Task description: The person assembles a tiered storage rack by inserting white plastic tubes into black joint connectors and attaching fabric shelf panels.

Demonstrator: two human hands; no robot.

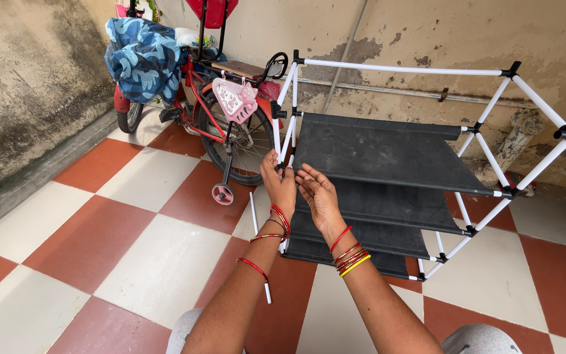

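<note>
Both hands met at the rack's front post: left hand seemingly pinching a black joint, right hand open beside it, steadying the tipped shoe rack

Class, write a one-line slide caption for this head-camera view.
Both hands, left hand and right hand, meet at a black-shelved white-tube rack beside a red bicycle.

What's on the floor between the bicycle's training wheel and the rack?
In the head view, a loose white rod lies on the tiles between the training wheel and the rack, beside the left hand.
</note>
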